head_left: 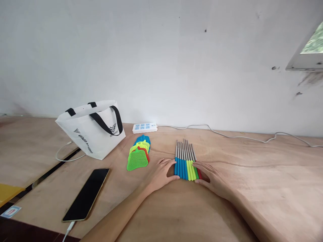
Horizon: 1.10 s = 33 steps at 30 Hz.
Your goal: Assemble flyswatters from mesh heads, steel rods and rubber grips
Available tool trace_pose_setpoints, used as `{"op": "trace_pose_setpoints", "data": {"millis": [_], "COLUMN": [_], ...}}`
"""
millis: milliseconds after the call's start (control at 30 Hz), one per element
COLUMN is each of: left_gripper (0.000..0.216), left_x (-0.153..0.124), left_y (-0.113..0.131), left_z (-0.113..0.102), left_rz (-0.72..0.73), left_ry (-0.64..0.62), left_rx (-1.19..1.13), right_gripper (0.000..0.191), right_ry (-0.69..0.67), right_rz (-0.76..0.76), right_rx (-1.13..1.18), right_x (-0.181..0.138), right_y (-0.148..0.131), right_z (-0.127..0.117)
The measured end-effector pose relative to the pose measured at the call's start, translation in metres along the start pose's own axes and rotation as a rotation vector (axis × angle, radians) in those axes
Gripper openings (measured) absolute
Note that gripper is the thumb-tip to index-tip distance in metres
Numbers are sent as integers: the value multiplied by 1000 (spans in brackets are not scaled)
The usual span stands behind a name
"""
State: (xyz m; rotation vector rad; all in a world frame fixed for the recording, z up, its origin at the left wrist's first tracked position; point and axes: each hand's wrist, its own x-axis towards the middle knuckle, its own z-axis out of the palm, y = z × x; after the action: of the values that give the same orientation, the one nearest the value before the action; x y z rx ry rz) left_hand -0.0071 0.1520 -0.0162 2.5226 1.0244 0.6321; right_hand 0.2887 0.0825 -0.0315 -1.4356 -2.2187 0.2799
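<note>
A row of fly swatter handles lies side by side on the wooden table, metal rods pointing toward the wall. Their grips run from blue (181,169) on the left through yellow-green (191,170) to green and red on the right. My left hand (161,173) holds the row's left edge, index finger and thumb bracketing the outer blue grip. On the other side, my right hand (209,176) grips the right edge and partly covers the green and red grips. Left of my left hand lies an overlapping stack of fly swatter heads, with a green head (137,159) in front and yellow, red and blue ones behind.
A white tote bag (93,134) with black straps stands at the back left. A phone (87,195) with a plugged-in cable lies at the near left. By the wall sits a white power strip (144,127), its cord (217,130) running right. A gap splits the tabletop at left.
</note>
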Motion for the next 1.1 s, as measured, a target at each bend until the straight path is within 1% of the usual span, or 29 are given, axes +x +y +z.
{"op": "trace_pose_setpoints", "data": {"millis": [133, 267, 400, 500, 733, 1100], "left_gripper": [58, 58, 59, 59, 57, 53], "left_x": [0, 0, -1, -2, -1, -2], "left_y": [0, -2, -5, -5, 0, -1], "left_z": [0, 2, 4, 4, 2, 5], "left_rz": [13, 10, 6, 8, -4, 18], "left_ry": [7, 10, 13, 10, 8, 18], "left_rx": [6, 13, 11, 4, 14, 44], "right_gripper": [54, 51, 49, 48, 58, 49], "right_ry": [26, 78, 115, 91, -44, -1], "right_rz": [-1, -3, 7, 16, 25, 40], "right_rx": [-79, -150, -177, -138, -19, -69], "right_x": [2, 5, 7, 7, 3, 4], "right_y": [-10, -20, -24, -21, -7, -10], "right_z": [1, 8, 13, 12, 3, 7]}}
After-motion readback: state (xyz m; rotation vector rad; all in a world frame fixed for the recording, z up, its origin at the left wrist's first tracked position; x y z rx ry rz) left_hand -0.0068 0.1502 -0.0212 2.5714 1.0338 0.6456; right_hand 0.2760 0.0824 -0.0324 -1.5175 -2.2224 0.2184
